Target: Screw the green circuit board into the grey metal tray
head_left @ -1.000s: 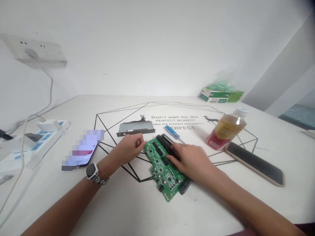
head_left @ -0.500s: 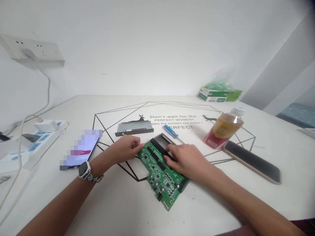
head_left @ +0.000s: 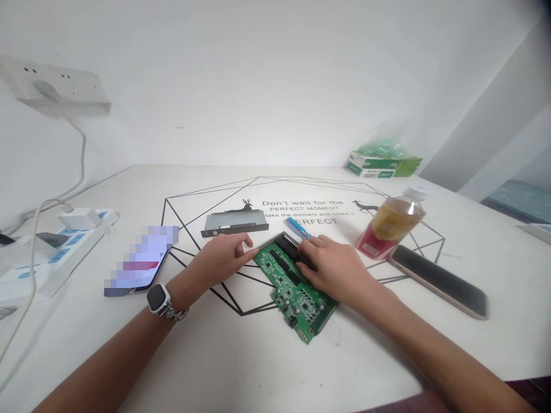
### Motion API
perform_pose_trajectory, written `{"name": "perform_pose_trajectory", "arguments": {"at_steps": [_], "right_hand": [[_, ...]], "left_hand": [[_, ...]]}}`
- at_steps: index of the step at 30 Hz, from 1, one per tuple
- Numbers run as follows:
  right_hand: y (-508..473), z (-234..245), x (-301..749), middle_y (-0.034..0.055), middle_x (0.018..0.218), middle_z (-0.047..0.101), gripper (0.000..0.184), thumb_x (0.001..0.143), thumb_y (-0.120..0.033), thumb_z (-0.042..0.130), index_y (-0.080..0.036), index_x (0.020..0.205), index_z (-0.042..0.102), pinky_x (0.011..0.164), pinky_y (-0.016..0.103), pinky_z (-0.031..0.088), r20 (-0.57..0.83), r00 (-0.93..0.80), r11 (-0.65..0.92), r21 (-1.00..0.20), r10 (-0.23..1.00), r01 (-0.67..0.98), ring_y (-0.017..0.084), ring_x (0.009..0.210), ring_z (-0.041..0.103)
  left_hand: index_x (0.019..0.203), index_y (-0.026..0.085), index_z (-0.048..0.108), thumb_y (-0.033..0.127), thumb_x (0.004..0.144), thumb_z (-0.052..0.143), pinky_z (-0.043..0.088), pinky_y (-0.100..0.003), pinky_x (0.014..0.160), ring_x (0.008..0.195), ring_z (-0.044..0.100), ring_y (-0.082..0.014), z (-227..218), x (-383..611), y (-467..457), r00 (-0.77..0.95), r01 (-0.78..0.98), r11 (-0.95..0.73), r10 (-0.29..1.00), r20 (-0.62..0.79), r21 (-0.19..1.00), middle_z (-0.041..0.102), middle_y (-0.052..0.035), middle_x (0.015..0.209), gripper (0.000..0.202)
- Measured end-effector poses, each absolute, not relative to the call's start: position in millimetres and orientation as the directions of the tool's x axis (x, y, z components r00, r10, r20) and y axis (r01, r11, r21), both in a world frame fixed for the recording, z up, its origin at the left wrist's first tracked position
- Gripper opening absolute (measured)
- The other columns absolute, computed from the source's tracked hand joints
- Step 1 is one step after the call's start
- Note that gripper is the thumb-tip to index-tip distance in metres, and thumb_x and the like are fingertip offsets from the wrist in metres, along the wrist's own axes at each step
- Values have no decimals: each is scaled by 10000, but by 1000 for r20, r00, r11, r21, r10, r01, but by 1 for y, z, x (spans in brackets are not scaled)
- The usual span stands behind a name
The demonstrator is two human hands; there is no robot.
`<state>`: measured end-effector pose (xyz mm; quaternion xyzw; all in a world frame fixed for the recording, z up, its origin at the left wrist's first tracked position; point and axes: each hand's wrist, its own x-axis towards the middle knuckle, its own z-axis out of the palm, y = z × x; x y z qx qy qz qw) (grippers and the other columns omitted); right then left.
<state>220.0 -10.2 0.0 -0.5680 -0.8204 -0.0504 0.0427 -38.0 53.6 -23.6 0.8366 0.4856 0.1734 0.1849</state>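
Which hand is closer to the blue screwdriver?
Right. The right hand rests on the circuit board, just below the blue screwdriver. The left hand is farther away, down and to the screwdriver's left, beside the board.

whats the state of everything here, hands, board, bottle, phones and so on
right hand: fingers on the board's black connector
left hand: relaxed, fingertips at the board's edge
circuit board: on the table, under the right hand
bottle: standing, capped, amber liquid inside
screwdriver: lying untouched
left phone: screen lit
right phone: screen dark
power strip: adapter plugged in
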Motion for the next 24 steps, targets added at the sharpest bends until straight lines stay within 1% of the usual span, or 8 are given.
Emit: {"name": "perform_pose_trajectory", "arguments": {"at_steps": [3, 6, 7, 9, 11, 14, 18, 24], "right_hand": [[-10, 0, 220, 56, 979, 706, 92, 935, -252, 609, -208, 1015, 606, 564, 309, 259, 120, -331, 333, 5, 936, 943, 221, 893, 632], [-13, -1, 217, 47, 940, 698, 46, 944, -222, 582, -202, 983, 597, 573, 306, 264, 138, -348, 354, -26, 927, 935, 198, 826, 618], [-14, -2, 215, 49, 918, 692, 73, 959, -268, 573, -198, 951, 593, 580, 307, 271, 149, -374, 382, -31, 915, 924, 200, 817, 613], [-18, -3, 210, 59, 883, 679, 227, 977, -401, 551, -193, 891, 586, 594, 314, 285, 162, -435, 444, -18, 886, 896, 217, 826, 608], [-20, -6, 205, 71, 875, 677, 286, 985, -442, 522, -189, 871, 591, 601, 325, 292, 147, -474, 476, 22, 868, 879, 238, 847, 610], [-20, -9, 201, 82, 902, 695, 242, 1004, -347, 478, -180, 894, 615, 603, 336, 302, 106, -487, 480, 83, 867, 873, 251, 878, 623], [-18, -8, 200, 77, 893, 716, 236, 1001, -299, 480, -171, 871, 629, 592, 343, 309, 89, -470, 462, 100, 878, 881, 247, 891, 636], [-18, -10, 202, 65, 873, 723, 216, 985, -291, 516, -169, 854, 636, 566, 350, 298, 95, -462, 452, 110, 882, 885, 242, 880, 651]], "left_hand": [[986, 223, 711, 467, 958, 555, 383, -285, 609, 710, 625, -200, -28, -33, 52, 483, 745, -499, 861, 158, 442, 701, -28, 788, 290], [982, 232, 732, 408, 975, 539, 391, -287, 637, 785, 623, -201, -32, -29, 51, 493, 744, -531, 846, 204, 406, 689, -40, 890, 262], [983, 232, 735, 397, 982, 531, 393, -286, 641, 803, 623, -202, -33, -28, 51, 492, 743, -536, 843, 217, 400, 681, -42, 900, 262], [987, 231, 740, 388, 988, 531, 394, -283, 643, 841, 623, -208, -35, -27, 52, 489, 747, -545, 838, 240, 382, 666, -47, 906, 261], [1009, 227, 743, 376, 993, 535, 392, -282, 639, 882, 620, -220, -36, -27, 52, 497, 753, -557, 830, 253, 349, 654, -58, 929, 256], [1025, 220, 738, 347, 1016, 505, 391, -286, 639, 923, 604, -231, -36, -26, 52, 522, 751, -581, 813, 257, 314, 648, -69, 958, 266], [1005, 205, 720, 323, 1033, 478, 397, -294, 650, 960, 578, -241, -37, -26, 52, 543, 730, -609, 793, 277, 310, 660, -70, 976, 271], [984, 210, 711, 336, 1031, 475, 426, -318, 694, 958, 585, -239, -37, -25, 52, 516, 724, -577, 817, 258, 379, 668, -60, 997, 271]]}}
